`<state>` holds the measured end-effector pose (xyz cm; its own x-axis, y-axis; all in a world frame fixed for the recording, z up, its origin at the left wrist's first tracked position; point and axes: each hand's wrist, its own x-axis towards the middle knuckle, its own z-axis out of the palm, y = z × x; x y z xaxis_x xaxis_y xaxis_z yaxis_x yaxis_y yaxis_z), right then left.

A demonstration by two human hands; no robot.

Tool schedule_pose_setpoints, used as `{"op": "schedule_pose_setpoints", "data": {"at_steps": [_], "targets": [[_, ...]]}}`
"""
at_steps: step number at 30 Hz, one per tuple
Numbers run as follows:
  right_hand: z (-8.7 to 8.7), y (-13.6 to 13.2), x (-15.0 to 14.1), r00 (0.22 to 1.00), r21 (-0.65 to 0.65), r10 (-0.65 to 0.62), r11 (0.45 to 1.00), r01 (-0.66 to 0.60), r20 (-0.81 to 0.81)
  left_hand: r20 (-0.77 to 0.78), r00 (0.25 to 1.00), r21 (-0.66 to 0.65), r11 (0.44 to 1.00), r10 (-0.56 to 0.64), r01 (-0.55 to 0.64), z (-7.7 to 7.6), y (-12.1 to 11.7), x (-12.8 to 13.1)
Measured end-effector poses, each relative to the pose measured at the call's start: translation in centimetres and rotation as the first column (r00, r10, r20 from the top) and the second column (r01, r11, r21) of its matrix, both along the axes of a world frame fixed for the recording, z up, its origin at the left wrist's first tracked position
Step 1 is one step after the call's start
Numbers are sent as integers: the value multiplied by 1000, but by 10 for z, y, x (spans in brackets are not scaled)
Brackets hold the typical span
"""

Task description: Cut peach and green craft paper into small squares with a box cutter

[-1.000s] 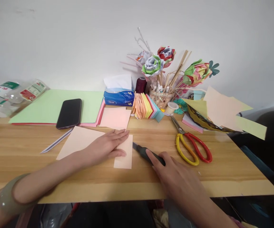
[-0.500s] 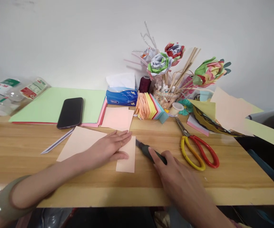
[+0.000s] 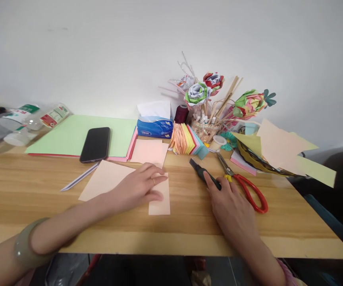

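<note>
My left hand (image 3: 140, 186) lies flat with fingers stretched out on a sheet of peach paper (image 3: 106, 180), near where a narrow peach strip (image 3: 160, 198) lies at its right edge. My right hand (image 3: 232, 202) grips a dark utility knife (image 3: 203, 172) by its handle, its tip pointing away to the upper left. The knife is off the paper, to the right of the strip and beside the scissors. A pale green bangle (image 3: 25, 242) sits on my left forearm.
Red and yellow scissors (image 3: 245, 186) lie right of my right hand. Behind: a black phone (image 3: 95, 144) on green paper (image 3: 70, 133), a pink sheet (image 3: 149, 152), a tissue pack (image 3: 154, 126), fanned coloured papers (image 3: 186, 139), a basket of paper flowers (image 3: 204, 127), loose sheets (image 3: 281, 147), plastic bottles (image 3: 16, 123).
My right hand has carried the knife away from the paper's edge, to the right and farther back, next to the scissors. My left hand stays on the paper. The camera has shifted a little.
</note>
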<state>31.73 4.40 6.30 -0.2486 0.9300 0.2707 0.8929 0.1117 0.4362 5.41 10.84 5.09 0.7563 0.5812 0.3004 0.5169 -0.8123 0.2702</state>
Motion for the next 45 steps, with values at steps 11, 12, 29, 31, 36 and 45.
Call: {"op": "schedule_pose_setpoints", "data": {"at_steps": [11, 12, 29, 31, 36, 45], "targets": [[-12, -28, -65, 712, -133, 551, 743, -656, -435, -368, 868, 220, 938, 333, -267, 0, 41, 4], [-15, -27, -64, 731, -139, 524, 764, -630, -436, -380, 866, 221, 941, 326, -257, 0, 43, 4], [-9, -14, -42, 913, -72, 301, 941, -332, -276, -424, 814, 238, 916, 397, -323, 20, 49, 4], [-12, -17, -42, 914, -91, 295, 939, -331, -277, -393, 813, 236, 902, 429, -362, 20, 47, 7], [-16, -7, -43, 891, -129, 339, 911, -390, -300, -342, 832, 180, 899, 437, -399, 15, 51, 18], [-16, -7, -44, 832, -111, 412, 870, -481, -372, 86, 733, -84, 738, 675, -669, 44, 66, -19]]}}
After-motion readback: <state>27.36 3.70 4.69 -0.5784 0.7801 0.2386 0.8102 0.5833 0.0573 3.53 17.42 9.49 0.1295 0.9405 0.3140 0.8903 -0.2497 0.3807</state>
